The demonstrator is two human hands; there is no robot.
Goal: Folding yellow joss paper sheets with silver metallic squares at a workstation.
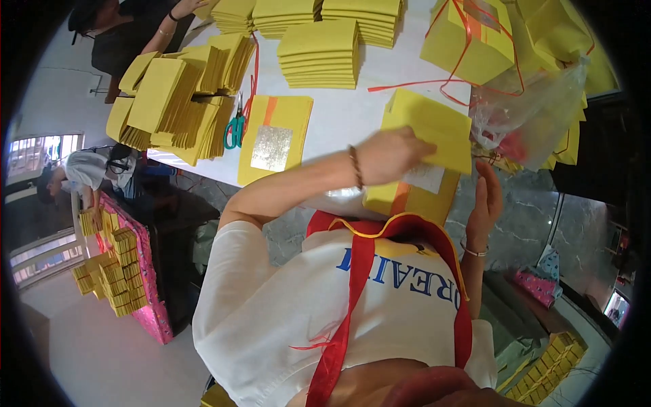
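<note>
Yellow paper packet (444,125) lies at the near edge of the white surface (339,119), right under the left hand (393,156), its far and right-hand parts showing beyond the knuckles. The left hand reaches across in front of the person's chest, a dark bracelet (355,167) at its wrist. Its fingers are curled and rest against the top of the packet; whether they pinch the paper or only press on it, one cannot tell. The right hand (487,200) stands just beside the packet's right edge, partly open, fingers pointing up and away from the body, with nothing seen in its grasp. Nearer the person, partly covered by the packet and the left hand, is a yellow sheet (434,201) with an orange stripe and a silvery square. A similar striped sheet (271,146) lies flat to the left, well apart from both hands, and just beside it are teal-handled scissors (234,130). Farther left stand folded yellow stacks (159,95), and beyond the packet another layered yellow stack (317,54). A yellow block (468,51) tied with red ribbon sits beyond the packet to the right, and a clear plastic bag (542,112) lies near the right hand. At the upper left, a co-worker's hand (184,8) is near more yellow stacks.
</note>
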